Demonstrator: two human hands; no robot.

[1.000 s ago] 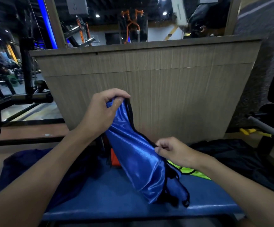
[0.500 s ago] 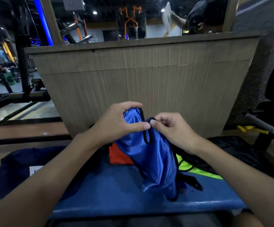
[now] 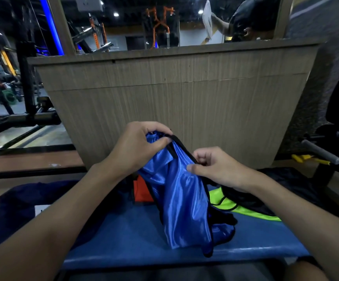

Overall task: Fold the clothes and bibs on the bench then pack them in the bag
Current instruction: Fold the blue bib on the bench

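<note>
A broad wood-grain panel wall (image 3: 184,102) fills the background, with a mirror strip above it. In front of it lies the blue padded table (image 3: 113,240), its near edge running across the bottom of the view. A dark navy fabric heap with a white label (image 3: 22,205) slumps over the table's left end; whether it is the bag cannot be told. A crumpled black garment (image 3: 290,183) lies on the right end.

At the middle, a shiny blue satin bib with black trim (image 3: 180,199) is held up off the table. Its top is raised and its lower end bunches on the padding near the front edge. A neon yellow-green bib with black edging (image 3: 237,209) lies flat just to the right of it, partly under the black garment.

The left hand (image 3: 136,147) grips the top of the blue bib, fingers curled over the fabric and thumb pressed against the black trim. The right hand (image 3: 215,169) pinches the trim lower along the bib's right edge, between the thumb and curled fingers. The two hands are close together but not touching.

A small orange bib (image 3: 142,191) shows behind the blue one, below the left wrist.
</note>
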